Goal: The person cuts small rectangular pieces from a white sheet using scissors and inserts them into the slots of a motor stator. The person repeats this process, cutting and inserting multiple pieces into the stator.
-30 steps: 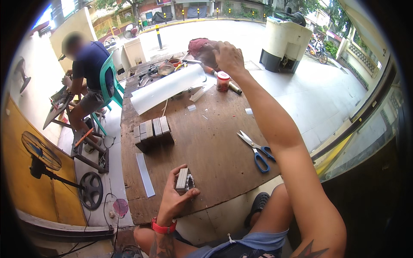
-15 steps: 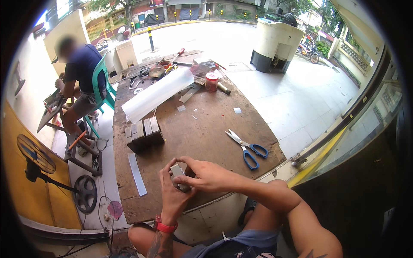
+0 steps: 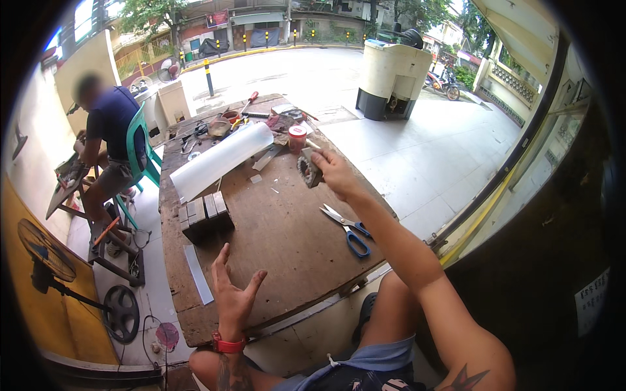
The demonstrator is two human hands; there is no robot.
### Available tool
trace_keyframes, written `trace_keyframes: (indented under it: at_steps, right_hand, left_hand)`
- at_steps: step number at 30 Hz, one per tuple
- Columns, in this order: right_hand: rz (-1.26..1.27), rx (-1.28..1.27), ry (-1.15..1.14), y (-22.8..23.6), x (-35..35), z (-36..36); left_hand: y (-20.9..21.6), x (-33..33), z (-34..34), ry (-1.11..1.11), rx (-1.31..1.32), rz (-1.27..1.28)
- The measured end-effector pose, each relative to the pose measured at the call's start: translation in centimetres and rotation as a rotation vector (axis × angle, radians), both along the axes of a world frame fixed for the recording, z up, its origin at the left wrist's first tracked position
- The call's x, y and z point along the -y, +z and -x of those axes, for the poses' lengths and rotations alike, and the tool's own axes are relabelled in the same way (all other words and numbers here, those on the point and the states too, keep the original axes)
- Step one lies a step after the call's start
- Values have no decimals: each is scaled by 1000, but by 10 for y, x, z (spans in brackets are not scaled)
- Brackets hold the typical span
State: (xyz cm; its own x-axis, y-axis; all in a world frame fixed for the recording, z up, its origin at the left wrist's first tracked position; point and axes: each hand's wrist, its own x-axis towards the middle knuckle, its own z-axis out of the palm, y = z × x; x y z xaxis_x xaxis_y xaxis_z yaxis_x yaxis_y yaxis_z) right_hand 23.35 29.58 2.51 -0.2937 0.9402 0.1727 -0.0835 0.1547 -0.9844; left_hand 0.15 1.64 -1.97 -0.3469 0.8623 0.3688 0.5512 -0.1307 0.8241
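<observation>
Over the right side of the wooden table (image 3: 280,221), my right hand (image 3: 336,173) grips a grey metal block with a round, toothed opening, which looks like a motor stator core (image 3: 309,168). The core is tilted, its opening facing left, near a red jar with a white-topped lid (image 3: 297,139). My left hand (image 3: 236,294) is raised above the near left part of the table, fingers spread and holding nothing. Beyond it stands a row of several grey blocks (image 3: 207,216), pressed side by side. A translucent strip (image 3: 198,274) lies left of that hand, and blue-handled scissors (image 3: 356,242) lie open at the right.
A large roll of translucent sheet (image 3: 222,161) lies across the far left of the table. Behind it are loose tools, including a red-handled screwdriver (image 3: 252,98). A person (image 3: 117,117) sits on a green chair (image 3: 138,140) at the left, beyond a standing fan (image 3: 45,254).
My hands have parted. The right one has carried the stator core away to the far right, near the red jar. The left has let go and spread its fingers. The view has shifted slightly.
</observation>
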Motion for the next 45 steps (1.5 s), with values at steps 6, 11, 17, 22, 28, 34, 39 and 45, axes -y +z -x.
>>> trace_keyframes:
  at_steps: [6,11,17,22,28,34,39,45]
  right_hand:
    - [-84,313,-243,-42,-127,-28]
    - [16,315,-277,-80,-138,-30]
    - [-541,748,-627,-25,-68,14]
    - [-93,446,227,-25,24,132]
    - [81,256,368,-43,51,177]
    - [481,-230,327,-47,87,110]
    - [570,-607,541,-61,157,54]
    - [519,-620,795,-52,176,39]
  left_hand:
    - [-4,-5,1,-80,51,38]
    - [-5,0,1,-40,100,106]
    - [-3,1,2,-42,116,98]
    - [-4,1,3,-45,121,100]
    - [-11,2,8,-72,102,55]
    - [-8,-1,-3,-20,126,16]
    - [-10,-4,-13,-91,229,-99]
    - [-10,-1,-1,-298,338,-129]
